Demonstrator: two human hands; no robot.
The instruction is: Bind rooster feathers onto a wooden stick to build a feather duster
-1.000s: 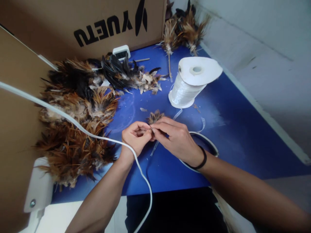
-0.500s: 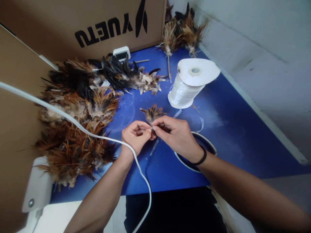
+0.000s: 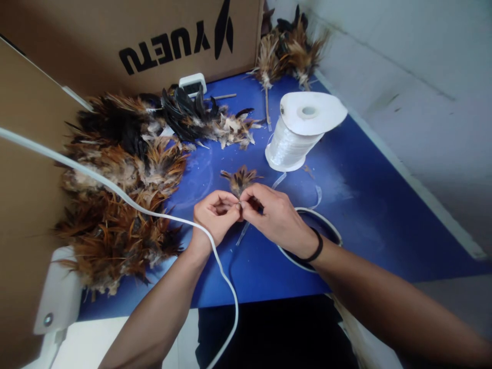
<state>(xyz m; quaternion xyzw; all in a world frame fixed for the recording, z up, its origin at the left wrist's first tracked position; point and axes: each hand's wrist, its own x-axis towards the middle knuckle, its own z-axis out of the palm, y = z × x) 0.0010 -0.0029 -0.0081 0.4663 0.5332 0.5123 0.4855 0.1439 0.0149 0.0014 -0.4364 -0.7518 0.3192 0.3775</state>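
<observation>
A small tuft of brown and black feathers (image 3: 240, 178) fans out just beyond my fingertips. My left hand (image 3: 216, 215) is closed, with thumb and fingers pinching the base of the tuft. Closed in a pinch against it, my right hand (image 3: 279, 215) has its thumb and forefinger at the same base, where the fingers hide what they grip. A strip of clear ribbon (image 3: 243, 233) hangs below the hands. More ribbon trails over the table from behind my right hand toward a large white spool (image 3: 298, 141).
Heaps of brown and black feathers (image 3: 123, 225) cover the left of the blue table (image 3: 384, 230). A white cable (image 3: 134, 205) crosses in front of my left wrist. A dark round dish (image 3: 330, 225) lies under my right wrist. A cardboard box (image 3: 88, 31) and feather bunches (image 3: 295, 51) stand behind.
My right hand has shifted and turned slightly, its fingers drawn closer at the tuft's base. The left hand keeps its pinch almost unmoved.
</observation>
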